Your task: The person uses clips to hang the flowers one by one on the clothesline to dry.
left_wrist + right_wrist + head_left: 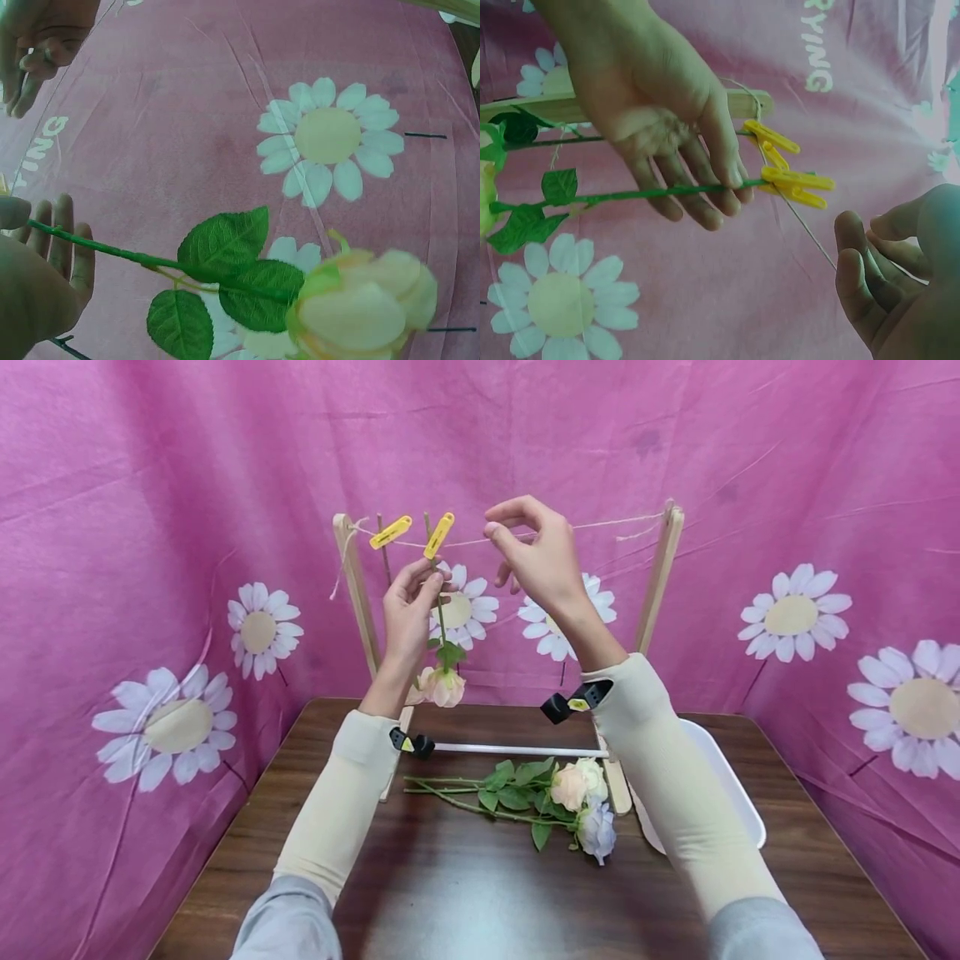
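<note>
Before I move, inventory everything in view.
Backdrop: one, pink, behind
Daisy prints: several, white, on backdrop
Lettering: one, white, on backdrop
Table: one, brown, below
Posts: two, tan, left and right
String: one, pale, between posts
Clothespins: two, yellow, on string
Hanging roses: two, pale peach, pinned heads-down
Lying roses: three, peach, cream, lilac, on table
Rod: one, white, low between posts
Tray: one, white, right side
Wrist cameras: two, black, on wrists
Sleeves: two, cream, on arms
Left grip: one, bare, pinching right-hand hanging stem
Right grip: one, bare, beside string
</note>
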`<action>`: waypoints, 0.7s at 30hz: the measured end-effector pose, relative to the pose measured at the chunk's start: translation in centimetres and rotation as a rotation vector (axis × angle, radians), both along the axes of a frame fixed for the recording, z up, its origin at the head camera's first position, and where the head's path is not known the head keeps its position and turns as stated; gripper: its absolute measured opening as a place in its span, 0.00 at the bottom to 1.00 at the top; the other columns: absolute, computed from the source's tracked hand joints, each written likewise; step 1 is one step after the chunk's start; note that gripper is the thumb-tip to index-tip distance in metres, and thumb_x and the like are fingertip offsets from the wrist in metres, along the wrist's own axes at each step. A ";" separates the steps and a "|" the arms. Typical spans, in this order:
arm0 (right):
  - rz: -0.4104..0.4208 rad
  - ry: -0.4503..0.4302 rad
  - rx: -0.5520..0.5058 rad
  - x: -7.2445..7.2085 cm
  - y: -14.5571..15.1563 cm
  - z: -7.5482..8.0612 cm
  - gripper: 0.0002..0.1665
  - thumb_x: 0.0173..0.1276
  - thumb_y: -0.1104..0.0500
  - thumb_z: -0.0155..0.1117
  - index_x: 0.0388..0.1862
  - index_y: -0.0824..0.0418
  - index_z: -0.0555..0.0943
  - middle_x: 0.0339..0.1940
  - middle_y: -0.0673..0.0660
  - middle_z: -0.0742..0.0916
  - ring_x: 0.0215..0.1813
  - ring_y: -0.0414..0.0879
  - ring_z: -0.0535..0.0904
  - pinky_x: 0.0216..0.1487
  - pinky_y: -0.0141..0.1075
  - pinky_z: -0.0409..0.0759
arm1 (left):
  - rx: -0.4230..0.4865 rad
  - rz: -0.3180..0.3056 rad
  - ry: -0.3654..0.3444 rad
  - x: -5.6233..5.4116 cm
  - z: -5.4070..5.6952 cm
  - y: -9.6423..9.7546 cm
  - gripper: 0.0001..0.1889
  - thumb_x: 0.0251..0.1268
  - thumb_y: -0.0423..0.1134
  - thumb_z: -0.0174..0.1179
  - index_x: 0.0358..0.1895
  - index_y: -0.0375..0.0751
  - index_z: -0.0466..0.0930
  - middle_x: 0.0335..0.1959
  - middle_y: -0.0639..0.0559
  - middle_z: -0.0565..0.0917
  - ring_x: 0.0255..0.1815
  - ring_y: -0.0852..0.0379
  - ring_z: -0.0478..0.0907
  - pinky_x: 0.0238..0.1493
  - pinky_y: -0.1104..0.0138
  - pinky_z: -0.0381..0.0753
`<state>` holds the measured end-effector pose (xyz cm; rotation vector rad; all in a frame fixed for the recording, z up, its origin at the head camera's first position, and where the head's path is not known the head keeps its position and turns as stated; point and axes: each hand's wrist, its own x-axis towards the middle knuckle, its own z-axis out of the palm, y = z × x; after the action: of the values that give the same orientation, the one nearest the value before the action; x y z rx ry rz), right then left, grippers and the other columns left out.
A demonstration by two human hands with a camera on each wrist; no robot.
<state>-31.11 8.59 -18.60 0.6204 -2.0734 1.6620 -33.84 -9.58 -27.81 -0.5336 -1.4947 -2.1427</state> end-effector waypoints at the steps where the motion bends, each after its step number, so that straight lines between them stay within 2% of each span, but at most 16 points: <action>1: 0.004 0.008 0.000 0.1 0.4 -0.2 0.11 0.77 0.59 0.67 0.54 0.60 0.86 0.49 0.57 0.90 0.17 0.47 0.83 0.17 0.35 0.80 | -0.007 0.003 0.010 0.1 0.0 0.0 0.18 0.79 0.24 0.56 0.66 0.19 0.73 0.40 0.58 0.88 0.40 0.64 0.88 0.47 0.68 0.88; 4: 0.010 0.026 -0.006 0.2 1.4 -0.8 0.10 0.78 0.60 0.66 0.52 0.63 0.86 0.43 0.55 0.90 0.16 0.47 0.82 0.16 0.33 0.78 | -0.080 0.046 0.039 0.9 -0.2 -0.3 0.20 0.77 0.23 0.56 0.68 0.22 0.73 0.51 0.44 0.88 0.51 0.59 0.89 0.59 0.65 0.87; 7: 0.010 0.037 -0.015 0.4 2.5 -1.6 0.10 0.78 0.60 0.66 0.51 0.65 0.86 0.40 0.54 0.90 0.15 0.46 0.81 0.15 0.33 0.77 | -0.215 0.149 0.074 2.0 -0.6 -0.6 0.22 0.76 0.24 0.57 0.70 0.27 0.74 0.63 0.35 0.83 0.63 0.51 0.85 0.68 0.63 0.83; 8: 0.003 0.039 -0.013 0.5 2.9 -1.9 0.10 0.77 0.60 0.66 0.50 0.66 0.86 0.39 0.54 0.90 0.15 0.45 0.81 0.14 0.33 0.76 | -0.264 0.196 0.086 2.4 -0.8 -0.7 0.22 0.75 0.25 0.58 0.70 0.29 0.74 0.66 0.34 0.80 0.66 0.49 0.83 0.71 0.62 0.81; 10: -0.011 0.040 -0.006 0.7 3.6 -2.4 0.09 0.77 0.60 0.66 0.49 0.65 0.87 0.38 0.53 0.90 0.14 0.44 0.81 0.14 0.32 0.76 | -0.339 0.284 0.113 3.1 -1.2 -0.9 0.22 0.73 0.25 0.58 0.68 0.31 0.76 0.65 0.38 0.80 0.69 0.47 0.81 0.72 0.61 0.80; 12: -0.025 0.040 -0.003 0.8 4.5 -2.9 0.10 0.78 0.60 0.67 0.49 0.66 0.87 0.37 0.53 0.91 0.14 0.44 0.81 0.13 0.32 0.75 | -0.397 0.363 0.144 3.6 -1.6 -1.2 0.20 0.72 0.25 0.59 0.65 0.31 0.79 0.64 0.39 0.80 0.68 0.47 0.80 0.71 0.62 0.81; 15: -0.046 0.023 0.012 1.2 5.7 -3.7 0.11 0.78 0.59 0.67 0.49 0.66 0.87 0.36 0.51 0.91 0.14 0.43 0.81 0.13 0.31 0.75 | -0.442 0.430 0.170 4.3 -2.4 -1.7 0.17 0.70 0.24 0.59 0.60 0.31 0.82 0.58 0.39 0.82 0.61 0.49 0.82 0.65 0.64 0.84; 17: -0.061 0.012 0.022 1.4 6.6 -4.3 0.12 0.78 0.58 0.68 0.50 0.67 0.87 0.36 0.50 0.91 0.14 0.42 0.81 0.13 0.31 0.75 | -0.469 0.443 0.174 4.7 -3.1 -2.1 0.15 0.70 0.24 0.59 0.57 0.31 0.83 0.53 0.39 0.83 0.54 0.50 0.82 0.58 0.64 0.84; 21: -0.079 -0.003 0.053 1.9 8.7 -5.7 0.14 0.79 0.57 0.68 0.50 0.69 0.86 0.35 0.47 0.91 0.15 0.41 0.81 0.13 0.30 0.76 | -0.527 0.418 0.161 5.6 -4.8 -2.9 0.12 0.71 0.24 0.58 0.53 0.31 0.84 0.46 0.40 0.85 0.44 0.54 0.80 0.47 0.66 0.81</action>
<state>-29.19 17.24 -24.27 0.5460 -2.1223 1.5702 -28.23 -12.48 -32.63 -0.4963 -1.8837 -1.3590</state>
